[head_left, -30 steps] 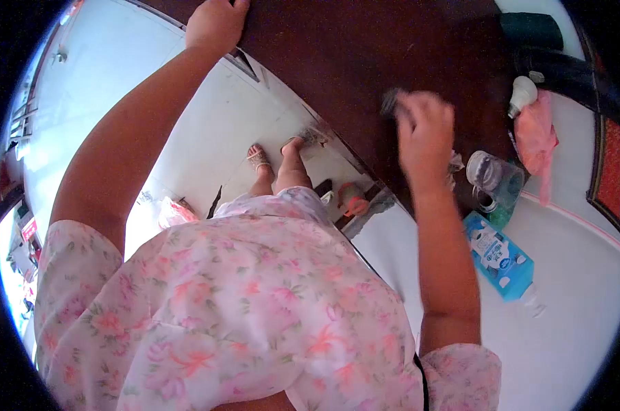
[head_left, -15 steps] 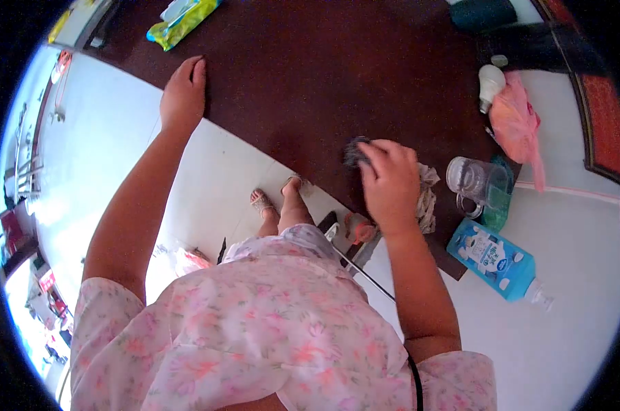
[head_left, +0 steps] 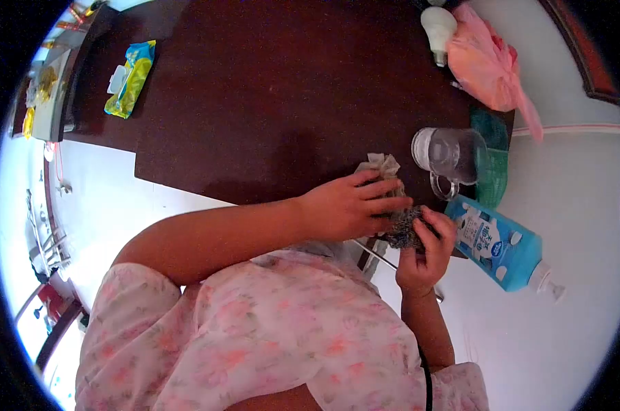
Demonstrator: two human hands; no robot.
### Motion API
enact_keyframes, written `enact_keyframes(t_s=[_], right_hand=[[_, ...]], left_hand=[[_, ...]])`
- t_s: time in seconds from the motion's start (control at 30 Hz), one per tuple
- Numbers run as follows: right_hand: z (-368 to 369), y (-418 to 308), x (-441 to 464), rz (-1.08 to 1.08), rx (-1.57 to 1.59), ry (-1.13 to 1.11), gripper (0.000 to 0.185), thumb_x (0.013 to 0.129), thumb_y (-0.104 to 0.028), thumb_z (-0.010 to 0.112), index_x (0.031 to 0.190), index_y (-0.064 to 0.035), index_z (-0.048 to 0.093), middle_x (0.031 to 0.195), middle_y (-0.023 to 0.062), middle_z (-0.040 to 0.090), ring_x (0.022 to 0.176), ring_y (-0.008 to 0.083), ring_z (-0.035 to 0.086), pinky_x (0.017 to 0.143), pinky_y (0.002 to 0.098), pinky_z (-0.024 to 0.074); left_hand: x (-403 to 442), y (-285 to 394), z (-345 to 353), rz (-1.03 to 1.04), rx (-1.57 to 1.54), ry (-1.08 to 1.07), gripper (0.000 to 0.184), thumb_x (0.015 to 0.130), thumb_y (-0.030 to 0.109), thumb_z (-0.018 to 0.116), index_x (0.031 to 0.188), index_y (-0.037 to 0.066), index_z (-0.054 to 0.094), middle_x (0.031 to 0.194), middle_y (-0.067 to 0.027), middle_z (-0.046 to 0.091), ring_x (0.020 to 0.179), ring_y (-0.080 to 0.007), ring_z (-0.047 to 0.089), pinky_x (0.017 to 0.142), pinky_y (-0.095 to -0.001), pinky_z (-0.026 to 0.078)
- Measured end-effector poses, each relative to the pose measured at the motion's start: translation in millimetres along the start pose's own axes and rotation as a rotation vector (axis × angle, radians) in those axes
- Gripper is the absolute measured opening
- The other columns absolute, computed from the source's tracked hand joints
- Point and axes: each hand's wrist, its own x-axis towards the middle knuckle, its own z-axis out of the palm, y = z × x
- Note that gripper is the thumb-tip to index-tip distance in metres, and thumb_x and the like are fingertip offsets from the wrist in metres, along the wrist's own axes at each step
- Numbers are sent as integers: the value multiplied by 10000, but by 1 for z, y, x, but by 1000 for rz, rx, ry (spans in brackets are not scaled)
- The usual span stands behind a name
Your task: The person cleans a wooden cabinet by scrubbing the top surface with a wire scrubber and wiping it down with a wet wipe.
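My right hand (head_left: 428, 253) pinches a dark steel wool scrubber (head_left: 406, 230) between thumb and fingers at the near edge of the dark brown table (head_left: 276, 103). My left hand (head_left: 351, 207) reaches across, palm down with its fingers spread, over a crumpled greyish-beige cloth or tissue (head_left: 382, 164). Its fingertips lie close to the scrubber; whether they touch it I cannot tell. Part of the crumpled piece is hidden under the left fingers. Just beyond the right hand lies a blue bottle (head_left: 496, 243) with a white pump top.
A clear mug (head_left: 454, 156) lies by a green container (head_left: 489, 164) on the right. Farther back are a white light bulb (head_left: 438, 34) and a pink plastic bag (head_left: 485, 61). A yellow-green wipes pack (head_left: 132, 79) rests at the far left.
My left hand has come from the table's left edge across to the crumpled piece. My right hand, still holding the scrubber, has moved right and nearer my body. The view has shifted.
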Motion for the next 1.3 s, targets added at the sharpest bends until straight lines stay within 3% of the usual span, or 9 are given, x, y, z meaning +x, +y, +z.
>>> enact_keyframes(t_s=[0.17, 0.37, 0.43, 0.53, 0.7, 0.8, 0.93, 1.17, 1.3], right_hand=[[-7, 10, -21, 126, -41, 14, 394, 635, 23, 616, 1015, -49, 688, 1147, 121, 620, 1044, 331, 559, 933, 439, 437], [-2, 6, -54, 324, -43, -1, 411, 648, -14, 676, 1055, -59, 696, 1168, 109, 617, 1069, 321, 541, 960, 427, 428], [2, 0, -59, 383, -51, 36, 412, 649, -15, 679, 1058, -61, 697, 1171, 110, 616, 1070, 323, 540, 965, 427, 426], [9, -12, -67, 470, -67, 102, 415, 657, -11, 680, 1069, -63, 695, 1178, 118, 611, 1079, 327, 539, 975, 427, 423], [17, -36, -71, 548, -37, 198, 419, 680, 2, 673, 1094, -57, 681, 1189, 137, 600, 1102, 338, 532, 992, 433, 418], [17, -41, -76, 568, -101, 164, 389, 719, 0, 673, 1106, -40, 669, 1207, 150, 587, 1119, 339, 525, 1000, 431, 414], [20, -47, -75, 609, -95, 204, 373, 738, -13, 672, 1110, -43, 670, 1203, 151, 582, 1122, 335, 523, 1000, 427, 414], [28, -41, -72, 634, -103, 174, 364, 748, -20, 671, 1112, -39, 674, 1197, 142, 586, 1118, 333, 525, 1002, 422, 413], [28, -36, -63, 647, -94, 222, 369, 750, -30, 678, 1119, -41, 675, 1190, 140, 592, 1121, 324, 531, 998, 414, 420]], left_hand=[[4, -39, 10, 0, 61, -105, 350, 803, 259, 574, 1146, 261, 642, 1321, -4, 536, 1314, -261, 434, 1090, -446, 358], [-9, -66, -33, -337, 299, -99, 332, 793, 159, 605, 1112, 236, 651, 1277, -4, 565, 1307, -249, 441, 1088, -458, 347], [1, -62, -50, -473, 294, -166, 449, 751, 124, 653, 1191, 204, 621, 1326, -43, 534, 1324, -273, 423, 1094, -478, 332], [25, -54, -59, -418, 110, 58, 664, 711, 151, 723, 1342, 166, 517, 1393, -103, 479, 1341, -313, 397, 1106, -486, 320], [96, -53, -33, -205, -200, 136, 943, 660, 211, 820, 1465, 125, 337, 1416, -196, 437, 1316, -367, 413, 1112, -431, 344], [126, -61, -20, -229, -398, 9, 963, 661, 210, 824, 1472, 118, 313, 1350, -213, 481, 1233, -382, 495, 1055, -430, 412], [127, -59, -16, -224, -326, 93, 997, 639, 218, 833, 1476, 123, 300, 1253, -206, 528, 1120, -392, 565, 963, -454, 479], [123, -61, -14, -226, -352, 119, 984, 655, 216, 819, 1480, 108, 294, 1274, -197, 518, 1157, -379, 540, 979, -458, 452], [105, -50, -16, -215, -282, 366, 814, 710, 188, 782, 1413, 74, 386, 1257, -179, 528, 1118, -348, 552, 967, -434, 450]])
